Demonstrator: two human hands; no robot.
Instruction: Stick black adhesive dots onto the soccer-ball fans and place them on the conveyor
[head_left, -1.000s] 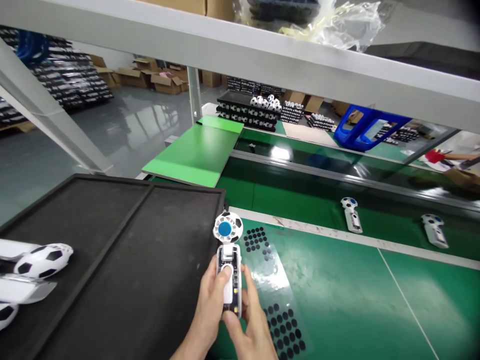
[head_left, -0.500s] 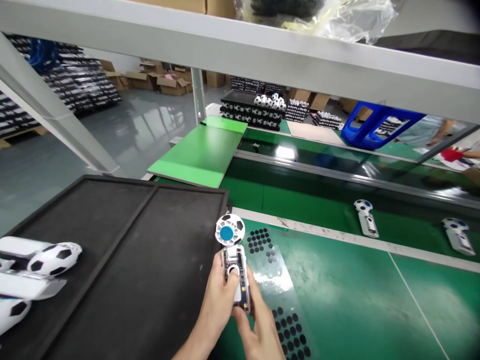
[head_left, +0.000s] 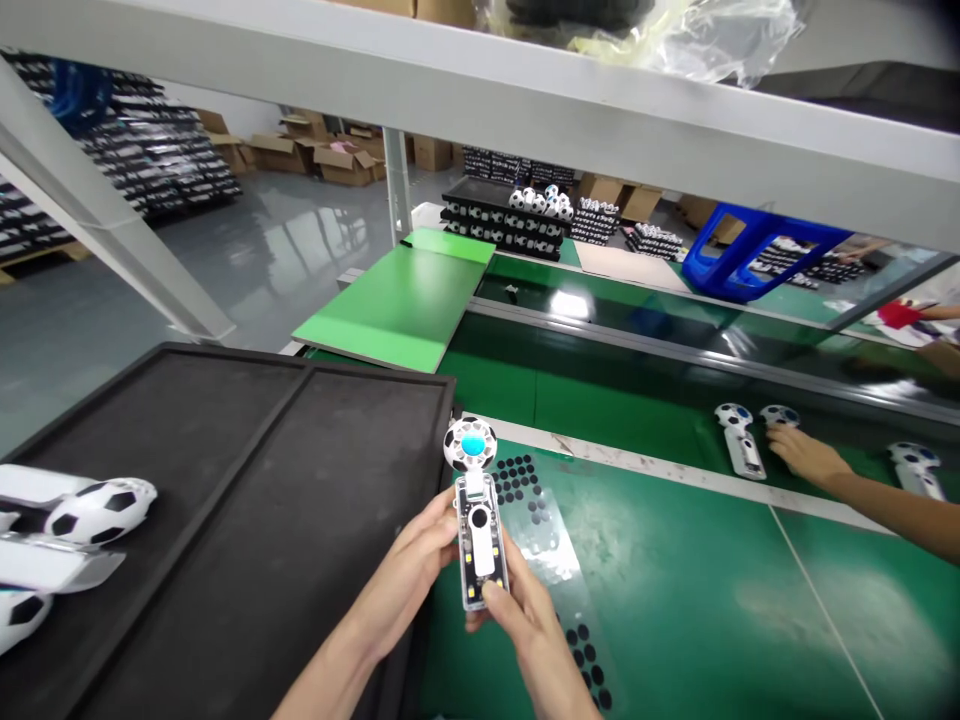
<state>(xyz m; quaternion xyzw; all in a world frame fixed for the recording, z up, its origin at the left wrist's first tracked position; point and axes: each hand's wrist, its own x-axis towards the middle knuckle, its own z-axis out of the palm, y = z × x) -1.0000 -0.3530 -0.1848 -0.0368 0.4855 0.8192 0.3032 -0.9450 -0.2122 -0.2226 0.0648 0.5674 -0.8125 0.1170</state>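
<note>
A football-patterned device (head_left: 481, 540) with a round patterned head, a blue centre and a clear body showing its circuit board is held upright between my hands. My left hand (head_left: 424, 550) supports its left side, fingers partly behind it. My right hand (head_left: 521, 610) grips the lower right, thumb on the front near the bottom. Beneath and to the right, a clear sheet with black round dots (head_left: 585, 655) lies on the green work surface (head_left: 675, 560). The black tray (head_left: 330, 480) is at the left, holding white football-patterned pieces (head_left: 101, 512).
Another person's hand (head_left: 806, 455) reaches from the right onto the green belt, touching a device beside another one (head_left: 741, 440). A further device (head_left: 916, 470) lies farther right. A green board (head_left: 405, 295), a blue plastic frame (head_left: 750, 255) and a metal beam (head_left: 480, 85) are beyond.
The held device has turned more face-on, and my left thumb has come off its front. Another person's hand has appeared on the right, at a device on the belt.
</note>
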